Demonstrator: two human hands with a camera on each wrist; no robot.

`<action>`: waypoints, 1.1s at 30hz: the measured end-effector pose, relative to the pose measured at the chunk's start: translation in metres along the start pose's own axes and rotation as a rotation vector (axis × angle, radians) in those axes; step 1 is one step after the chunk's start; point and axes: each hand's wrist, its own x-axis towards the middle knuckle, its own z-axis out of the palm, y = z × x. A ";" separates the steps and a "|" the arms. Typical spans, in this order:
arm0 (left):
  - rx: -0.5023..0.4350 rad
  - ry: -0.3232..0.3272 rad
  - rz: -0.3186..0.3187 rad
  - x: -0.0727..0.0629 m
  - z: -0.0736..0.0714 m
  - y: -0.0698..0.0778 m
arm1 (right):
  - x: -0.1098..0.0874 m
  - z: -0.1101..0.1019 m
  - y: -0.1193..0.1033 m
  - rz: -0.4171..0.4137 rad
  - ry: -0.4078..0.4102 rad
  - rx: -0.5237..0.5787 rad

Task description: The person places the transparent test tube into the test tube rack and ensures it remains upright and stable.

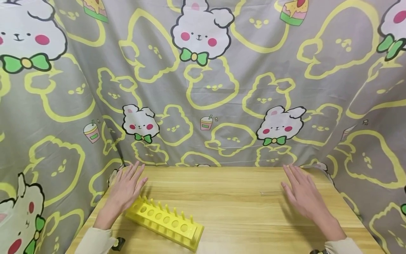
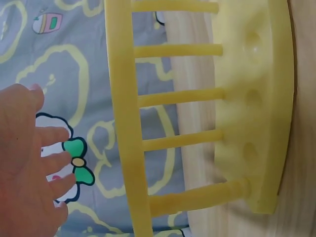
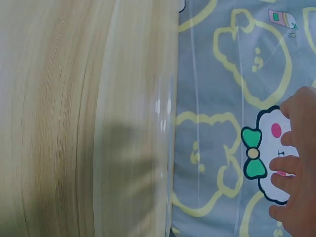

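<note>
A yellow rack [image 1: 171, 222] stood upright on the wooden counter [image 1: 234, 211], set at a slant, its left end farther from the person than its right. Its upper plate had a row of round holes, and a line of pegs rose along the rack's far side.

The left hand [image 1: 125, 188] was just past the rack's left end, its fingers extended and holding nothing; the left wrist view showed a gap between it and the rack. The right hand [image 1: 299, 192] was well to the right of the rack, likewise empty, its fingers reaching forward.

A slender clear piece [image 1: 269, 193], hard to make out, lay on the counter right of the rack and farther back, near the right hand's thumb. Beyond the rack and to both sides hung grey fabric [image 1: 226, 114] printed with rabbits and yellow outlines.
</note>
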 end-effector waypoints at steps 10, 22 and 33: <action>-0.035 -0.011 -0.024 -0.010 0.005 0.010 | -0.006 0.006 -0.018 -0.048 0.086 0.058; -0.117 0.022 -0.022 -0.025 0.000 0.020 | -0.014 0.015 -0.038 -0.001 0.075 0.148; -0.358 -0.036 -0.026 -0.043 -0.007 0.016 | -0.013 0.020 -0.072 0.022 0.044 0.266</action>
